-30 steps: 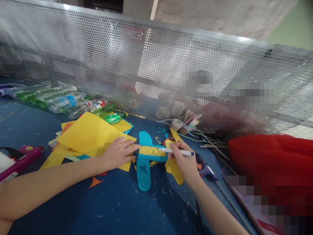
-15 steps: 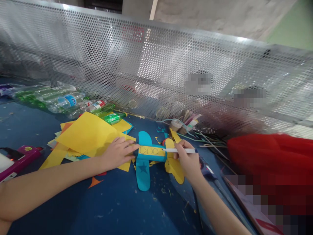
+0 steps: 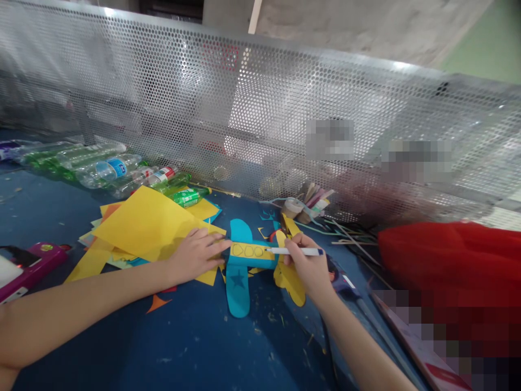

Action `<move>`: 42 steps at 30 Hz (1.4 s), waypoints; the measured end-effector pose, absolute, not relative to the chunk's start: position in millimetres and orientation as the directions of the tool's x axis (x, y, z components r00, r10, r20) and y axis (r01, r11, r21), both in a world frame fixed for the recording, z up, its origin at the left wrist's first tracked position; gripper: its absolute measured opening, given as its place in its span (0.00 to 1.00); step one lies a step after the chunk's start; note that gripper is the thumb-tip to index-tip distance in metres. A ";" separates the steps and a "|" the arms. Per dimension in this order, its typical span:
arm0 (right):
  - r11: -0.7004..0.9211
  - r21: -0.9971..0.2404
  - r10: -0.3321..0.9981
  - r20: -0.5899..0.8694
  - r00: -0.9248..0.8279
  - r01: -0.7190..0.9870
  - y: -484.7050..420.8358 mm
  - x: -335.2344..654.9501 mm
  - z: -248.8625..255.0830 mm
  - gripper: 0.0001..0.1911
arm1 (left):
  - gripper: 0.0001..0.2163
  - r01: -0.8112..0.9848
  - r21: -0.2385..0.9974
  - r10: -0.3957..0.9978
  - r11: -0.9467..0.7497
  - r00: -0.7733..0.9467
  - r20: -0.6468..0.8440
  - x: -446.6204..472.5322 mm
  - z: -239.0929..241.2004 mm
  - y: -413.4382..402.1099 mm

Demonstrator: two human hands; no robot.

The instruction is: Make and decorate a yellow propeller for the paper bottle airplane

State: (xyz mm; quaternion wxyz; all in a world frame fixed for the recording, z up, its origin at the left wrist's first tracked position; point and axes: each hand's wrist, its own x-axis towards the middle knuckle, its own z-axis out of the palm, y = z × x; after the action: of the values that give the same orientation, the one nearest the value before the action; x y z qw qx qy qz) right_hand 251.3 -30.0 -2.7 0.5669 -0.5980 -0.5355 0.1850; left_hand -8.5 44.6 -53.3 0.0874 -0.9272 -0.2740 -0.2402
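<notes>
A paper airplane model [image 3: 254, 262] lies on the blue table, with a blue tube body, rounded blue wings and a yellow tail. Along its top runs a yellow strip [image 3: 243, 250] with three drawn window outlines. My right hand [image 3: 311, 266] grips a white marker [image 3: 299, 251], its dark tip at the strip just right of the outlines. My left hand [image 3: 199, 252] lies flat with fingers apart on yellow paper [image 3: 142, 225], its fingertips touching the airplane's left end. A dark star marks the near wing [image 3: 238, 279].
Several plastic bottles [image 3: 109, 168] lie at the back left, before a perforated metal screen [image 3: 183, 103]. A purple device [image 3: 36, 266] sits at the left edge. Cups with sticks [image 3: 301, 209], cables and red fabric [image 3: 443, 260] are on the right.
My right hand and the marker have shifted slightly left, bringing the tip further along the yellow strip toward the outlines. My left hand and the airplane stay nearly still.
</notes>
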 end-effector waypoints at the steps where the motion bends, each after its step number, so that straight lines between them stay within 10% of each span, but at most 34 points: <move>1: 0.216 -0.878 0.852 0.383 0.356 0.428 -30.2 251.0 -2.3 0.15 | 0.20 0.549 -0.030 0.465 -0.835 0.735 0.493 -8.5 -53.2 44.5; 42: 0.286 -0.859 0.742 0.479 0.468 0.424 -36.7 250.8 7.9 0.19 | 0.20 0.549 -0.026 0.472 -0.836 0.742 0.476 -9.2 -51.8 43.5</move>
State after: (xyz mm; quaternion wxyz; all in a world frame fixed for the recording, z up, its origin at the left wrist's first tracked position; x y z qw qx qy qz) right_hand 250.8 -36.7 7.9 0.6273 -0.5838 -0.4997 0.1268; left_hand -9.2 43.5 -51.8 0.0825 -0.9296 -0.2746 -0.2317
